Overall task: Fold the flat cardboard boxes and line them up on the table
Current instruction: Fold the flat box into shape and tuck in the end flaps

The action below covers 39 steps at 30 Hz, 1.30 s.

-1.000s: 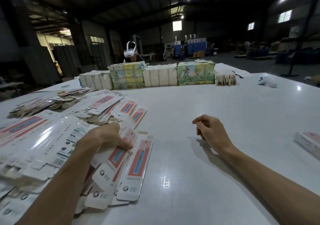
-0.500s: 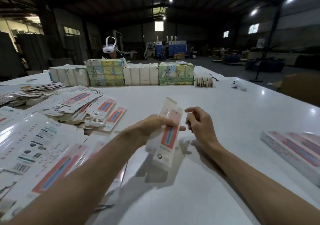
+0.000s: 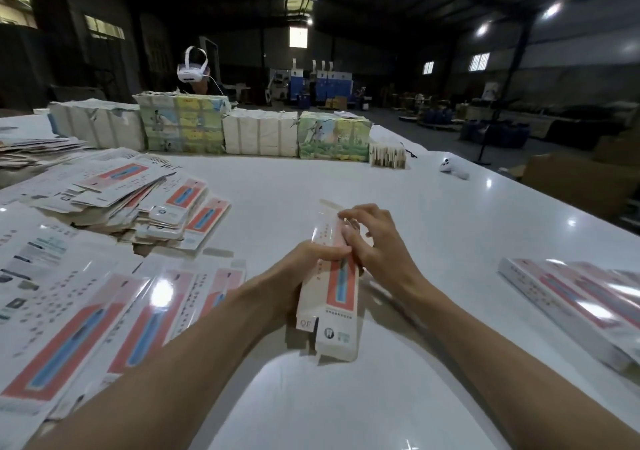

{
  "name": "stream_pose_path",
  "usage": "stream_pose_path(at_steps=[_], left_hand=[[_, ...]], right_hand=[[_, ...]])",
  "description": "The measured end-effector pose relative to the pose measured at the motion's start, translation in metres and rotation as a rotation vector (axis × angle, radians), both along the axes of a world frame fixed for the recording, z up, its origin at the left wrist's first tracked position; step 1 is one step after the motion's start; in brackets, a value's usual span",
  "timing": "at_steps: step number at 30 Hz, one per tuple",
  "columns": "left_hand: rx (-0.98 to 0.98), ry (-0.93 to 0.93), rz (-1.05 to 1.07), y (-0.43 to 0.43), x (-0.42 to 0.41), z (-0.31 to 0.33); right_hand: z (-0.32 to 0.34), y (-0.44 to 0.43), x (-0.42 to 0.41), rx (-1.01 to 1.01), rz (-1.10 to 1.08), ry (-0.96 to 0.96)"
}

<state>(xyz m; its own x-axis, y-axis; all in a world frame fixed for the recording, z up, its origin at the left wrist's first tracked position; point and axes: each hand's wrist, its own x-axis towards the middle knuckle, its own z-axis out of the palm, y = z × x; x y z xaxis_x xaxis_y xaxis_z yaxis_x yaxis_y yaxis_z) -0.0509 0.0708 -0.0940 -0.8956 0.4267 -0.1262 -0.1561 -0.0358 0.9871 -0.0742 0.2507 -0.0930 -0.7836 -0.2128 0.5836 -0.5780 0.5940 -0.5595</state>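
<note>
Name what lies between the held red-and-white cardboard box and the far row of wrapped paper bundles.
Head view: only bare white table separates box from bundles.

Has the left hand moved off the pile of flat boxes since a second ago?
Yes. The left hand has left the pile of flat boxes and moved right, over the bare table, where it grips a box with the right hand.

White carton (image 3: 335,297) with coral panel, blue stripe; table (image 3: 433,241) glossy white.
</note>
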Motion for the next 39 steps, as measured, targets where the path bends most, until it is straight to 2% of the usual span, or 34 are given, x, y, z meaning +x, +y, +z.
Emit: stream_pose_path(at_steps=[2, 6, 9, 13, 16, 19, 23, 26, 29, 34, 39], left_hand=[[0.023, 0.012, -0.008, -0.001, 0.000, 0.000], [0.174, -0.091, 0.017, 0.001, 0.004, 0.007], [0.126, -0.069, 0.118, 0.004, 0.006, 0.012], [0.152, -0.092, 0.093, 0.006, 0.009, 0.016], [0.108, -0.080, 0.109, 0.011, 0.010, 0.017], [0.149, -0.163, 0.098, 0.017, 0.011, 0.020], [0.276, -0.231, 0.101, 0.012, 0.008, 0.017], [0.393, -0.249, 0.151, 0.006, 0.004, 0.015], [0.311, -0.152, 0.168, 0.005, 0.003, 0.011], [0.245, -0.086, 0.159, 0.002, 0.006, 0.006], [0.168, -0.015, 0.214, 0.007, 0.011, 0.008]], right_hand=[[0.002, 0.001, 0.001, 0.005, -0.006, -0.014], [0.005, -0.002, 0.006, -0.066, 0.057, -0.137], [0.006, -0.006, 0.005, -0.225, 0.100, -0.187], [0.008, -0.003, 0.004, -0.398, 0.146, -0.291], [0.009, 0.001, 0.002, -0.583, 0.311, -0.409], [0.010, 0.001, 0.002, -0.730, 0.424, -0.492], [0.008, -0.005, 0.004, -0.719, 0.345, -0.473], [0.002, -0.011, 0.009, -0.729, 0.349, -0.582], [-0.004, -0.016, 0.014, -0.755, 0.415, -0.665], [-0.002, -0.014, 0.017, -0.793, 0.380, -0.634], [-0.002, -0.010, 0.015, -0.721, 0.360, -0.562]])
